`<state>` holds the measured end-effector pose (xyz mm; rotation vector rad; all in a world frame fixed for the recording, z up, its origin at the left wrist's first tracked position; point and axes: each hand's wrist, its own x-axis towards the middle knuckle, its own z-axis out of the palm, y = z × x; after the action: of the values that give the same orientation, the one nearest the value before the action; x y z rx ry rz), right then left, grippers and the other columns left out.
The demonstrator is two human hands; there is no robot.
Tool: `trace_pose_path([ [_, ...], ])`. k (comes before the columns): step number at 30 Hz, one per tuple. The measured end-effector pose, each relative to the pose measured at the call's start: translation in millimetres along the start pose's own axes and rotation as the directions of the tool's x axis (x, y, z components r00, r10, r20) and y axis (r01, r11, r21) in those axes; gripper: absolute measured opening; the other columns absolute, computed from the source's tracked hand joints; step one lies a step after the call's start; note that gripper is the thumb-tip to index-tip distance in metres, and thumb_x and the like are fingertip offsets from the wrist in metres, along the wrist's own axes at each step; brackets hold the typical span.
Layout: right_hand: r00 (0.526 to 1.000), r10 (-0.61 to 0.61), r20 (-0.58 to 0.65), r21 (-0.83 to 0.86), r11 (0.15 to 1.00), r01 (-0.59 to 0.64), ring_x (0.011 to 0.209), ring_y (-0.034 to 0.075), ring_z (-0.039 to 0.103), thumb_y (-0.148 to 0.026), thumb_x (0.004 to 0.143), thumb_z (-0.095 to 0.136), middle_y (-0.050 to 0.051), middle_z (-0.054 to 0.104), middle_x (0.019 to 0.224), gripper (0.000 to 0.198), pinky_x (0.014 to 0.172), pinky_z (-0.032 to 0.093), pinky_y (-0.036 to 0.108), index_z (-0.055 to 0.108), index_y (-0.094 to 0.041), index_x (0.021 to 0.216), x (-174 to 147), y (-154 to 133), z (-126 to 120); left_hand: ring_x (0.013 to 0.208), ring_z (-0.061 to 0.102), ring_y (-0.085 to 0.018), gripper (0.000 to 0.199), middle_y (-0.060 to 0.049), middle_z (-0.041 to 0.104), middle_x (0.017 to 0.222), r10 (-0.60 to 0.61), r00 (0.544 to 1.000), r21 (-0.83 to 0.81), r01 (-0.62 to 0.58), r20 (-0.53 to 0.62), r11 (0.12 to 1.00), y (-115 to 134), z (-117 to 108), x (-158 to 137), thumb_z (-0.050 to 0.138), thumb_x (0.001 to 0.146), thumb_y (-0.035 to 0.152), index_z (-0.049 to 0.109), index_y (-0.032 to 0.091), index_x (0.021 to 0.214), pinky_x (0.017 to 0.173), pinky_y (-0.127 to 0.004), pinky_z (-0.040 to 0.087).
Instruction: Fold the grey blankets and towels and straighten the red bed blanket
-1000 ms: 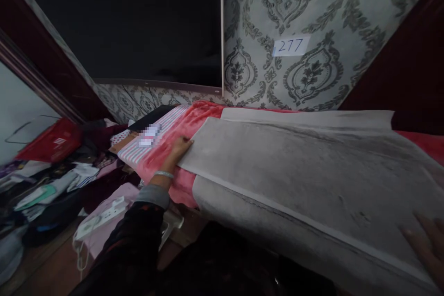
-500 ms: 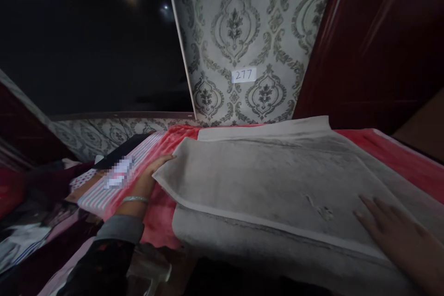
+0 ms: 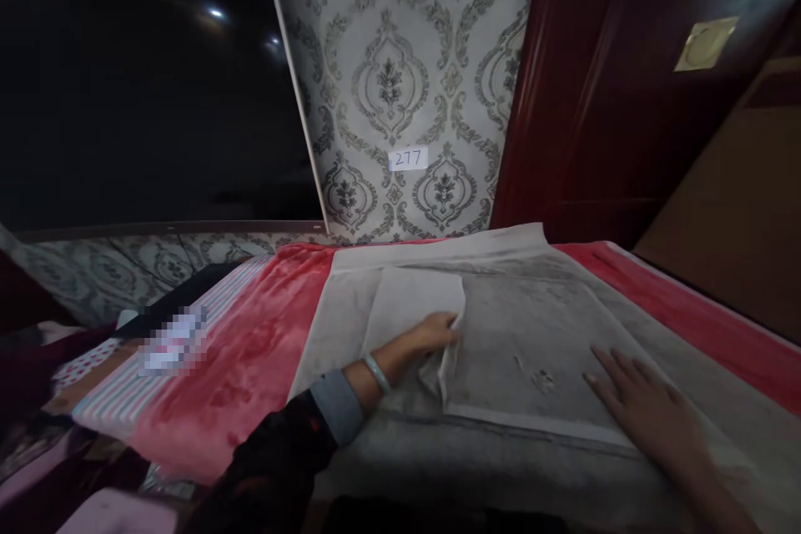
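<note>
A large grey cloth (image 3: 519, 317) with a soft nap and a small pale motif lies spread on a red plush cover (image 3: 250, 334). My left hand (image 3: 435, 332) grips the cloth's left edge, which is folded over toward the right and shows a paler underside. Fingers of that hand are closed round the edge near the middle of the cloth. To the right of the motif, my right hand (image 3: 651, 409) rests on the cloth with its fingers stretched and apart. Below, another grey layer hangs toward me.
A striped cloth (image 3: 118, 392) covers the left side, with dark and dotted fabrics beyond it. A large black screen (image 3: 150, 100) hangs at the back left. Patterned wallpaper (image 3: 388, 58) bears a label (image 3: 408, 158) reading 277. A dark red panel (image 3: 588, 100) stands at the right.
My left hand has carried the cloth's left edge rightward, folding it over. My right hand stays flat on the cloth. The view has turned a little to the right.
</note>
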<state>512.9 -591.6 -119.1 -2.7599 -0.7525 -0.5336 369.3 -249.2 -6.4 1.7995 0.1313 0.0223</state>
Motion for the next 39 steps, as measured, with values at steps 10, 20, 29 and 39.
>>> trace_pose_path([
  [10,0.992,0.057,0.116,0.004,0.998,-0.058,0.14,0.034,0.043,-0.057,0.09,0.034,0.009,0.05,0.151,0.066,0.109,0.039,0.06,0.051,-0.027,0.146,6,-2,-16,0.07,0.07,-0.021,0.048,-0.011,0.074,0.088,-0.078,0.991,0.045,0.084,-0.111,0.995,8,-47,-26,0.071,0.073,0.037,0.071,0.012,0.114,0.062,-0.031,0.055],
  [20,0.977,-0.085,0.196,0.498,0.867,-0.024,0.079,0.022,0.067,-0.034,0.091,0.05,0.005,0.073,0.09,0.053,0.076,0.052,0.032,0.054,-0.018,0.142,56,-150,-55,0.117,0.064,-0.024,0.043,-0.012,0.07,0.124,0.044,0.777,0.152,0.068,-0.628,0.986,-56,-135,-41,0.054,0.083,0.023,0.064,0.014,0.124,0.099,-0.038,0.052],
  [29,0.955,-0.057,0.292,0.549,0.828,-0.118,0.125,0.025,0.059,-0.014,0.085,0.06,0.011,0.063,0.136,0.059,0.107,0.044,0.035,0.053,-0.016,0.144,96,-239,-22,0.13,0.056,-0.023,0.045,-0.014,0.061,0.139,0.2,0.756,0.325,0.018,-0.624,0.946,-88,-127,-36,0.047,0.087,0.02,0.06,0.014,0.13,0.115,-0.043,0.04],
  [39,0.978,-0.035,0.203,0.587,0.804,-0.093,0.127,0.023,0.057,-0.006,0.079,0.051,0.007,0.065,0.133,0.056,0.115,0.039,0.042,0.064,-0.021,0.132,98,-218,0,0.11,0.063,-0.027,0.041,-0.01,0.07,0.113,0.345,0.759,0.526,-0.004,-0.552,0.85,-91,-122,-35,0.058,0.081,0.025,0.069,0.021,0.12,0.104,-0.047,0.048],
])
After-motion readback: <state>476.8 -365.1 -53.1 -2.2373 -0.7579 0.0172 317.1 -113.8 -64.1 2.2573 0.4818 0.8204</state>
